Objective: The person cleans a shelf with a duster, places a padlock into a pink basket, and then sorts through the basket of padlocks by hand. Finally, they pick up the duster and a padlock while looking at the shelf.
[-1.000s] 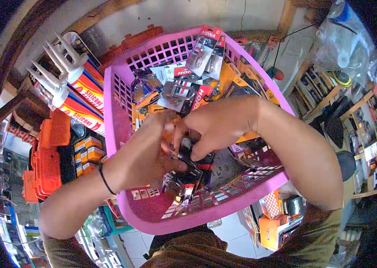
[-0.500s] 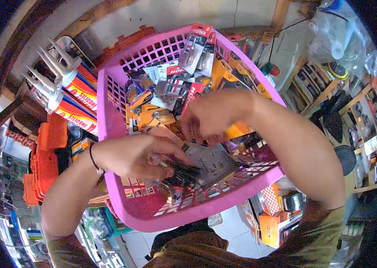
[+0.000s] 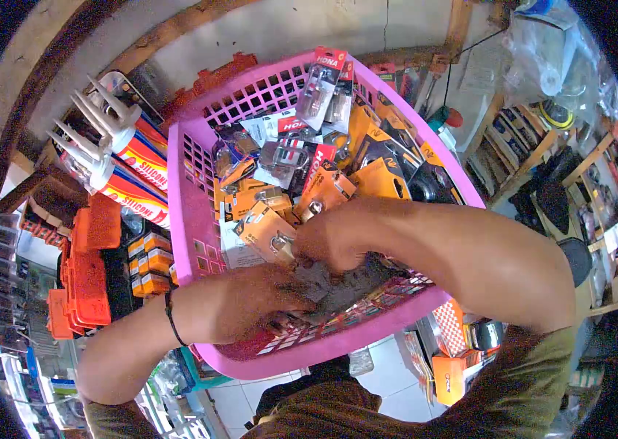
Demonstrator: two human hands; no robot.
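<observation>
Orange-carded packs (image 3: pixel 265 228) lie in the pink basket (image 3: pixel 265 366), just beyond the right hand (image 3: pixel 331 238) and left hand (image 3: pixel 269 296), whose grip I cannot tell; "HONA" packs (image 3: pixel 319 99) sit nearer the basket's far rim, "SILICONE" cartridges (image 3: pixel 141 161) to its left.

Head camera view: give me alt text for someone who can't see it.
A person's bare hands reach into a pink basket of packaged goods, some labelled HONA. Silicone tubes show beside it, at picture left.
</observation>
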